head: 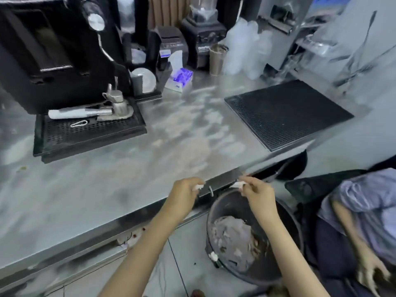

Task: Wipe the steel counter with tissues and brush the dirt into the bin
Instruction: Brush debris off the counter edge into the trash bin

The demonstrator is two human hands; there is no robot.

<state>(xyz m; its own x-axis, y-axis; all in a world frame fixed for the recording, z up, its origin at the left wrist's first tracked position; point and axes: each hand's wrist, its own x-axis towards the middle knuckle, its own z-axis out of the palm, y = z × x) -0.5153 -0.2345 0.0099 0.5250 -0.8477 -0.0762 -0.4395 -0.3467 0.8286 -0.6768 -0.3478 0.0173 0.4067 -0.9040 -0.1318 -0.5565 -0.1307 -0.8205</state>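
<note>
While each pinches a white crumpled tissue scrap, left hand [186,190] and right hand [258,192] hover by the smeared steel counter [132,168] edge above the round dark bin [287,215]; risk: scraps released early would probably miss, landing on floor.

In front of me, a black espresso machine [53,50] fills the back left, its perforated drip tray [90,133] jutting forward. To its right stand a black blender [202,35] and stacked clear plastic cups [246,48]. A black rubber bar mat [287,112] lies to the right. Below me, the floor [184,264] is pale grey tile. A seated person in a lilac shirt [364,194] is at my far right. The light is soft and even.
</note>
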